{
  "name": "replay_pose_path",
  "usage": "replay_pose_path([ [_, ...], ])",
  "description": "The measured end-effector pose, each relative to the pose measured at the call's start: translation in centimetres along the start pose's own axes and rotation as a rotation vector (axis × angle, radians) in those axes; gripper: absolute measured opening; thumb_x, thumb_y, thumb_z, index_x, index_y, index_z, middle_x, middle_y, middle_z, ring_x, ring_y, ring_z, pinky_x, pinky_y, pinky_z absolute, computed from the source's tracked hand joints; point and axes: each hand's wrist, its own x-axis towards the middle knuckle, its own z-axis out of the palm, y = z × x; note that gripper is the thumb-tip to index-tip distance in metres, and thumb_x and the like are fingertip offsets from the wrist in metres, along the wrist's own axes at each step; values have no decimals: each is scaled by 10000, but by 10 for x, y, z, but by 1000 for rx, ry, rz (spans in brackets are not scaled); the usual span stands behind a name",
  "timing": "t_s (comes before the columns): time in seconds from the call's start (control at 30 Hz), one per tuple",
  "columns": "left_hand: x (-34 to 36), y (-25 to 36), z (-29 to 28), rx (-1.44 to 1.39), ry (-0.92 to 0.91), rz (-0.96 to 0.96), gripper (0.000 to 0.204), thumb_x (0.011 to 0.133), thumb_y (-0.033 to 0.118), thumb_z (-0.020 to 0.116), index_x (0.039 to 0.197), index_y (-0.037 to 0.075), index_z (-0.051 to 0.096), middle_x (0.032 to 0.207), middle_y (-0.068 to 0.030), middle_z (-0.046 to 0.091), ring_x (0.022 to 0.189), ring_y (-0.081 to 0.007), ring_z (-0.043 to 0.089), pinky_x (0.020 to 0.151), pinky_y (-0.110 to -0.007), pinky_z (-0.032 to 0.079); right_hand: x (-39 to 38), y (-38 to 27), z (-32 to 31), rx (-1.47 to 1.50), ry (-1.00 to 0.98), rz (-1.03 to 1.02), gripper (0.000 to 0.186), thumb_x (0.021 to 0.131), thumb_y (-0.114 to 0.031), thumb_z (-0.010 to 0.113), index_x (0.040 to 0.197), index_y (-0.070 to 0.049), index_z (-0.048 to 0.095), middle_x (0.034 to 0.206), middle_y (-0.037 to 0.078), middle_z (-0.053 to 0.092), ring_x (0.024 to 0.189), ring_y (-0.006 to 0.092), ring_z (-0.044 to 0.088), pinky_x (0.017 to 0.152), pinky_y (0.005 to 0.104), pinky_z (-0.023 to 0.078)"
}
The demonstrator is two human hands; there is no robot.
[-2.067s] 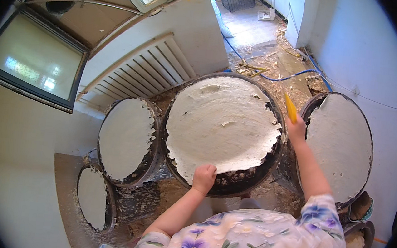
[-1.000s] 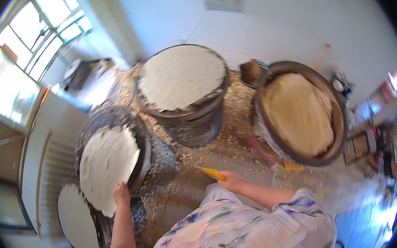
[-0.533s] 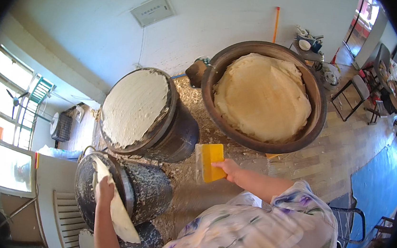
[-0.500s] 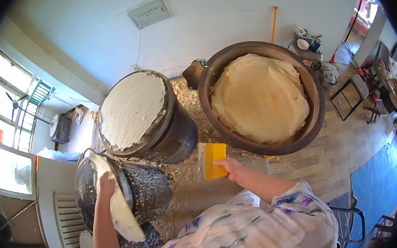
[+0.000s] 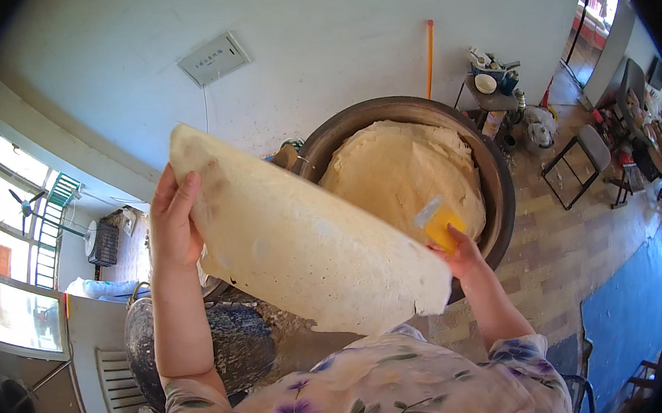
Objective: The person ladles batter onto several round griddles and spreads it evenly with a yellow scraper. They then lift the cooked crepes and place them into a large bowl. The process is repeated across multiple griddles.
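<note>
A large, thin, pale flatbread [image 5: 304,240], folded over into a half-round, hangs slantwise in front of me. My left hand [image 5: 174,219] grips its left end, thumb on the near face. My right hand [image 5: 460,255], closed, holds a yellow scraper [image 5: 445,224] with a pale blade at the flatbread's far right corner; whether its fingers also touch the bread I cannot tell. Behind, a wide brown clay basin [image 5: 501,163] holds a stack of similar flatbreads [image 5: 406,166], partly covered by the raised one. The round griddle to the left is almost wholly hidden by the bread.
A dark, batter-spattered drum [image 5: 234,340] stands low on the left. Beyond the basin are a small table [image 5: 491,98] with bowls and bottles, and a folding chair [image 5: 587,155]. A blue mat [image 5: 623,314] lies at the right. An orange pole [image 5: 429,61] leans on the wall.
My left hand has lifted the flatbread from the lower-left drum up and across toward the basin. My right hand with the scraper has moved right, to the basin's near side.
</note>
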Motion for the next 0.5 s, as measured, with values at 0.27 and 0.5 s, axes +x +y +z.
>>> replay_pose_path([
  [0.27,56,-139,-49,226,-194,-515,402,838,164,569,1209,52,461,1055,-77,579,905,-163,571,718,-279,483,-2,-59,-32,-78,-43,-119,308,851,-158,561,1124,-29,504,1089,93,576,1004,239,556,896,365,435],
  [0.5,5,-229,-71,330,-50,-745,598,835,290,590,1319,51,335,1309,-118,389,1201,-223,378,921,-412,376,84,-41,-65,-203,284,-169,373,776,-74,643,1116,-38,494,1105,71,547,1052,224,504,857,339,442],
])
